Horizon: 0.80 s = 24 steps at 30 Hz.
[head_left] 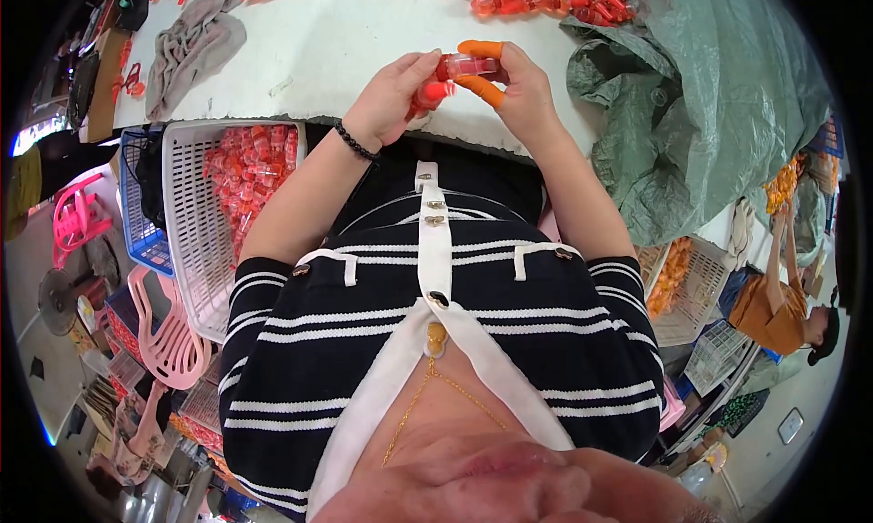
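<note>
Above the near edge of the white table, my two hands hold a small red-and-clear plastic piece (467,65) between them. My left hand (393,95), with a dark bead bracelet at its wrist, is closed on the piece's red end. A second red plastic piece (432,95) sits under its fingers. My right hand (526,100) wears orange finger covers on thumb and forefinger, which pinch the clear end from the other side. What exactly the pieces are, I cannot tell.
On the white table (364,32) lie a heap of red pieces (555,0), a grey cloth (193,45) and a large grey-green plastic sheet (718,114). A white basket (186,214) of red pieces stands at left, a basket (700,286) with orange pieces at right. Another person (773,309) works at far right.
</note>
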Available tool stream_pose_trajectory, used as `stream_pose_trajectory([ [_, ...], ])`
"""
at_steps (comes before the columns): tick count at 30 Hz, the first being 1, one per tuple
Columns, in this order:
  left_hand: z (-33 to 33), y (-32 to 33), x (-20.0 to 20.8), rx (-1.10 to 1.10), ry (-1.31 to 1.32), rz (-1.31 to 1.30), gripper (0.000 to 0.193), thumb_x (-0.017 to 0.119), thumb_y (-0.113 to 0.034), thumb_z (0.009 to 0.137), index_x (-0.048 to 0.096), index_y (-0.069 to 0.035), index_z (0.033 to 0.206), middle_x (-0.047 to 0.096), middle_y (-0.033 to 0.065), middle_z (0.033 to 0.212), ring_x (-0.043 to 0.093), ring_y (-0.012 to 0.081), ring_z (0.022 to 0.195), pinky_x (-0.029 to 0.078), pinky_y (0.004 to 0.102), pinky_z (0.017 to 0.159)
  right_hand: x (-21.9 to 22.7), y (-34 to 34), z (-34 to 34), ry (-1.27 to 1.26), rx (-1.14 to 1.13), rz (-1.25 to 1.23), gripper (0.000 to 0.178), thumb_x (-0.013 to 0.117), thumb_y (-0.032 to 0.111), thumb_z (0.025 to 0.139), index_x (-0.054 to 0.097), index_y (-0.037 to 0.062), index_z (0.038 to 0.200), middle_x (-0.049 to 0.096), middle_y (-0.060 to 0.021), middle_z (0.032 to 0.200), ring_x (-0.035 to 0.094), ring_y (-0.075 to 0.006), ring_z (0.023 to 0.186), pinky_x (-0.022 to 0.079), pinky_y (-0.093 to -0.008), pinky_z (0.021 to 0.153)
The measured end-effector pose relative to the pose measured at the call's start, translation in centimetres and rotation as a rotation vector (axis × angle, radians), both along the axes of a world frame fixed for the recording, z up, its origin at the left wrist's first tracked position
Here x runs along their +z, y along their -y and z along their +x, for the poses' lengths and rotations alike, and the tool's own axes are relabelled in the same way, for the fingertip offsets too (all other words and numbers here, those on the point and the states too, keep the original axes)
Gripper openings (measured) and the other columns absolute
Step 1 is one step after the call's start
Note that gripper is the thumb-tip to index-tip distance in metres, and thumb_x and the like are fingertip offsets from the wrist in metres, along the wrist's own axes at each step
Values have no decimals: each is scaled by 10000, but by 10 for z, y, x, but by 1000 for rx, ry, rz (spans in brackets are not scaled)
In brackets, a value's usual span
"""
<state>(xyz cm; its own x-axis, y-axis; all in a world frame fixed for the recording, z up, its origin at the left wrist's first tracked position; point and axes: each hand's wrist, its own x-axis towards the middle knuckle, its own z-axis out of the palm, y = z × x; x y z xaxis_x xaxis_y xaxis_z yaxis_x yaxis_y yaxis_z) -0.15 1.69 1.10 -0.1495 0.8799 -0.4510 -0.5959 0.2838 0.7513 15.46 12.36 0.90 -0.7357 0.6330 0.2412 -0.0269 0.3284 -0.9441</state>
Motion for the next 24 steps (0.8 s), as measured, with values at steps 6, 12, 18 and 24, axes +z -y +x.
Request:
stream_pose_trajectory([
  [6,15,-1,-11,8,-959,476,304,571,-229,932,497,13,1101,574,49,799,520,98,635,448,246,563,-15,-6,9,24,28,-705,239,645,175,881,606,16,1056,626,-45,932,599,-105,791,507,-234,702],
  [12,25,-3,-13,-31,-694,284,261,560,-182,934,489,-1,1109,576,62,821,539,91,661,459,238,584,-18,-14,18,170,48,-656,223,623,200,899,611,41,1055,636,-21,895,575,-77,756,486,-221,662],
  [18,20,-8,-18,-67,-795,268,274,549,-222,942,493,-7,1103,586,58,842,546,87,664,459,242,576,-4,-9,20,167,28,-591,295,637,214,890,582,50,1129,637,-15,875,571,-76,726,482,-230,658],
  [24,23,-9,-11,-9,-484,12,281,466,-283,979,522,-45,1117,602,41,893,529,104,669,428,239,574,9,-25,34,268,-2,-543,251,605,195,898,601,78,1120,630,-5,879,563,-90,742,484,-235,690],
])
